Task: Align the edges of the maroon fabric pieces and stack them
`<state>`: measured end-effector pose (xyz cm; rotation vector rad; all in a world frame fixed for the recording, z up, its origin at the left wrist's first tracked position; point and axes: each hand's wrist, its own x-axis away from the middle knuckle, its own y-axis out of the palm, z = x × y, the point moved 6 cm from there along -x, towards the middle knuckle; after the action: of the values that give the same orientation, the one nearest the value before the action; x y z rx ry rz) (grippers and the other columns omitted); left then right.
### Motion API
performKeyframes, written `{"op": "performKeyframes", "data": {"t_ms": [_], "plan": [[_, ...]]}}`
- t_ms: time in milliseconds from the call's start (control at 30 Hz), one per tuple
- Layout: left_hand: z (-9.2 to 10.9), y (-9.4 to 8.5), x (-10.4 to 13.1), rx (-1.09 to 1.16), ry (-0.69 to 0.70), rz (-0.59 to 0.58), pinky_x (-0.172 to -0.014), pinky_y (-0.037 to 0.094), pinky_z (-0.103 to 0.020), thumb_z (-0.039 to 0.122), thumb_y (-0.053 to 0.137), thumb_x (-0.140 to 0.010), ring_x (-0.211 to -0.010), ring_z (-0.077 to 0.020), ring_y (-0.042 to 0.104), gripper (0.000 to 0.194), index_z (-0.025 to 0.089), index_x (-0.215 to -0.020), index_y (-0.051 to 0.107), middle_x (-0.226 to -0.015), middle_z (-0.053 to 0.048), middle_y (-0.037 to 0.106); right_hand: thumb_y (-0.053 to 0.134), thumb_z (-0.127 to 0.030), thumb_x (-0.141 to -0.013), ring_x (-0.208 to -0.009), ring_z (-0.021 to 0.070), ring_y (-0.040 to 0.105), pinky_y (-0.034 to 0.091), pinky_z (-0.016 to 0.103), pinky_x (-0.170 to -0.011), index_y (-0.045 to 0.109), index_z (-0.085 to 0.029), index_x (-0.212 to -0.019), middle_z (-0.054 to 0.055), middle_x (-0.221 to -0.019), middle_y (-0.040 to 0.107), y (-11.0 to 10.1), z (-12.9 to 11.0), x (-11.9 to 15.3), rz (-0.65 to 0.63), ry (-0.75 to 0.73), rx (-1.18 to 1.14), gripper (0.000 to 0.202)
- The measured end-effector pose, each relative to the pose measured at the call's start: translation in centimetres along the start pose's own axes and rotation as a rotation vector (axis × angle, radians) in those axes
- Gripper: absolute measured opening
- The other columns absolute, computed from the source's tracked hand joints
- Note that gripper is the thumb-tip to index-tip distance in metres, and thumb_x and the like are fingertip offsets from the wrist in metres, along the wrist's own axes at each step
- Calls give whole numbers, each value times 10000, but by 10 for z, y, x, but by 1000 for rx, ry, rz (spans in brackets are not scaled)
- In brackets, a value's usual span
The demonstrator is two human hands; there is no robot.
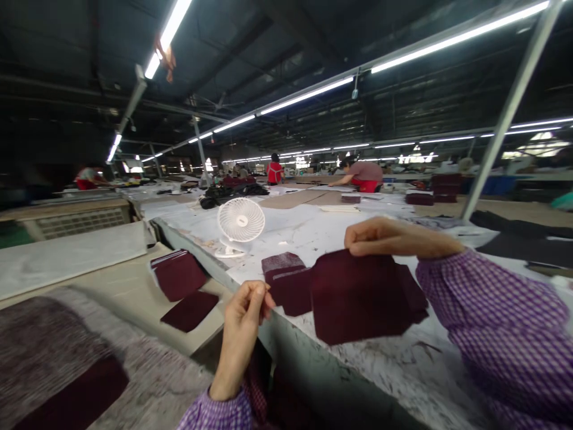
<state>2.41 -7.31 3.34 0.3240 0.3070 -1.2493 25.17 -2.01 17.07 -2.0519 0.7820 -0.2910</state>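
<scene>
My right hand [380, 236] pinches the top edge of a dark maroon fabric piece [353, 298], which hangs upright over the white-covered table [295, 227]. More maroon pieces [290, 292] lie behind it and to its left on the table. Near the table's edge, my left hand [248, 304] is closed with thumb and fingertips pressed together; whatever they hold, if anything, is too small to make out. On the lower beige surface to the left rest a stack of maroon pieces [179, 276] and a single maroon piece [190, 310].
A white fan [240, 221] stands on the table beyond my left hand. At the lower left, a maroon piece [80, 397] lies on greyish fabric [147, 352]. A metal pole [510, 113] rises at the right. People [274, 172] are farther back among the tables.
</scene>
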Motion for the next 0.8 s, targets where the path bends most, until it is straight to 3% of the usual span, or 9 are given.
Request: {"op": "performKeyframes", "data": {"t_ms": [133,267,367,500,633,800], "plan": [[-11,7,-11,-419,182,-94,-681,450,-286,340,546,-839,-721,-166,562,179,179,-835,626,-763,-30,633,643,-496,-724,-586,94,514,382,217,-529,540,-159,-786,-2,-709,570,-58,79,40,306,229,-334,358],[-9,35,-6,-672,451,-253,-818,458,-390,297,631,-779,-904,-230,560,136,213,-882,660,-911,-47,651,683,-503,-669,-666,137,577,431,243,-572,576,-161,-857,45,-810,626,-58,162,65,226,439,-394,404],[-13,52,-4,-772,480,-357,-807,466,-398,310,668,-753,-890,-232,563,167,215,-889,665,-904,-46,650,701,-541,-607,-675,161,587,438,258,-576,607,-160,-836,56,-793,643,-40,207,67,74,576,-305,454],[-18,63,-3,-880,475,-405,-780,449,-377,238,580,-813,-844,-213,553,90,203,-832,660,-879,-43,635,701,-564,-537,-699,178,581,436,271,-604,651,-166,-810,56,-778,656,-29,231,55,-13,625,-79,485],[-19,67,-2,-956,517,-395,-754,422,-355,133,463,-844,-806,-198,528,182,184,-780,626,-833,-42,620,725,-522,-471,-679,178,550,403,275,-618,646,-162,-660,37,-656,622,-26,236,41,-1,597,39,414],[-16,58,-1,-897,474,-364,-741,419,-329,83,431,-807,-776,-185,521,161,174,-751,551,-779,-34,584,665,-572,-545,-617,177,520,370,289,-565,670,-156,-681,55,-618,600,-35,243,41,16,599,135,437]]}}
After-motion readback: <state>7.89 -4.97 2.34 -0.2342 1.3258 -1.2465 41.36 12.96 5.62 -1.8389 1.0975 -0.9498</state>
